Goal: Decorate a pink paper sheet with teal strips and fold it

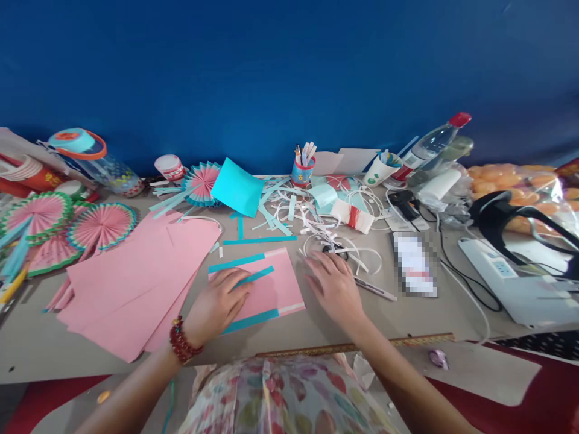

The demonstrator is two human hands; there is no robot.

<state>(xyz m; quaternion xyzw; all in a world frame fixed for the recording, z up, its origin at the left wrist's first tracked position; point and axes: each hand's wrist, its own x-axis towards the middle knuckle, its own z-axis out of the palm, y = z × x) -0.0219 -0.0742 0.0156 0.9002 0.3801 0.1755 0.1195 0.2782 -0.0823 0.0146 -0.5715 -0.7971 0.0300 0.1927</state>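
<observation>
A pink paper sheet (284, 280) lies on the table before me, with blue strips along its upper and lower edges and white strips at their right ends. My left hand (220, 299) is over the sheet's left part, fingers curled round one end of a loose blue paper strip (260, 275) that slants across the pink. To the right of the sheet, my right hand (335, 286) is low over the table, its fingers apart. Its fingertips are by a dark-handled object (337, 248), perhaps scissors, partly covered by white strips. A pen (376, 289) lies beside that hand.
Larger pink sheets (136, 277) and folded paper fans (102, 226) are on the left. Behind are a blue sheet (238, 187), tangled paper scraps (312, 217) and a pen cup (303, 172). A phone (415, 264), glue gun (404, 205), bottle (423, 147) and cables occupy the right.
</observation>
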